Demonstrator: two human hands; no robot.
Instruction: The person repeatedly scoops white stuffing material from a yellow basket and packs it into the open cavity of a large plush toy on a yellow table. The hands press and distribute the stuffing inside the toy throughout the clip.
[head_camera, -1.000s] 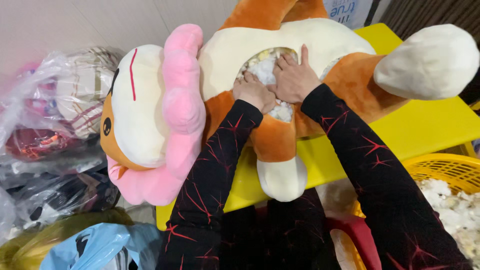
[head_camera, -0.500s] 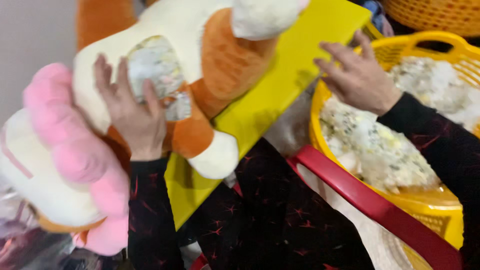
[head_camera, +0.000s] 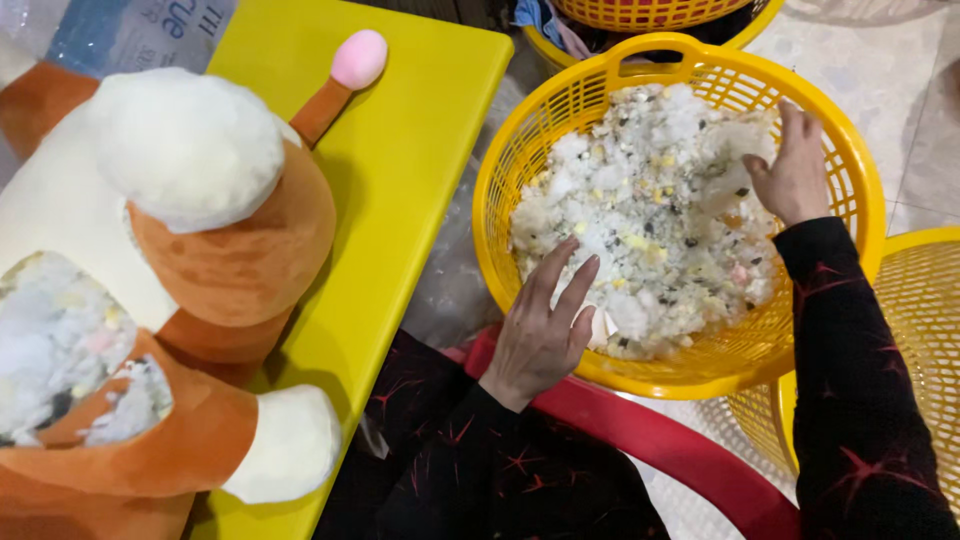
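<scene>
Yellow plastic basket (head_camera: 530, 150): round, lattice wall, arched handle at far rim, upright, just right of yellow counter. Filled with stuffing (head_camera: 655, 215): loose white fluff flecked with yellow, pink and dark scraps, heaped high toward far right. My left hand (head_camera: 545, 335) flat over near rim, fingertips on stuffing. My right hand (head_camera: 790, 170) dug into far-right side of heap, fingers curled in fluff.

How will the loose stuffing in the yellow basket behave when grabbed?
The stuffing looks fluffy and shredded, so probably very light and compressible. Being loose scraps, bits would likely shed from a handful. Both hands, left hand and right hand, rest on it.
</scene>
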